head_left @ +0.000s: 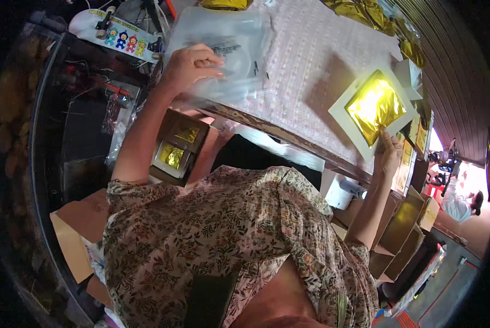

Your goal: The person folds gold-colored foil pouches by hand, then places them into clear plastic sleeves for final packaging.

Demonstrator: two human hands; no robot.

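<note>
My left hand is over a stack of clear plastic bags at the table's left end. Its fingers are bent and slightly apart, with nothing visible between them; whether they touch the top bag is hard to tell. The bags' near edge is blurred. On the right, my right hand grips the lower corner of a white card with a shiny gold foil packet on its face. The card is tilted and held up over the table's right side, thumb on the front.
A pale patterned cloth covers the table. More gold foil packets lie along its far edge. Below left, an open cardboard box holds gold packets. A skateboard deck is at far left; cardboard boxes stand at right.
</note>
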